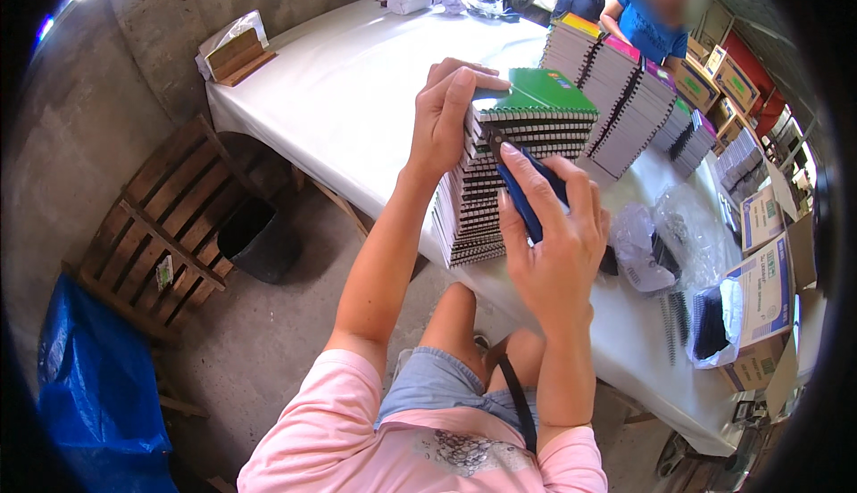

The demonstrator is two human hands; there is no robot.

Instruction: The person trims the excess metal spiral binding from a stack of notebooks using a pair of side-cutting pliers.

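Observation:
A tall stack of spiral notebooks [500, 190] with a green cover on top stands at the near edge of a white-covered table [357, 82]. My left hand [444, 118] presses against the upper left side of the stack, fingers over the top notebook's edge. My right hand [553, 225] grips a dark blue tool [527, 194] held against the stack's spiral side.
More notebook stacks [616, 100] lean in rows further along the table. Clear plastic bags [665, 239] and open cardboard boxes [759, 306] sit at the right. Two people [638, 16] work at the far end. A wooden pallet [170, 216] and black bin [254, 239] lie left.

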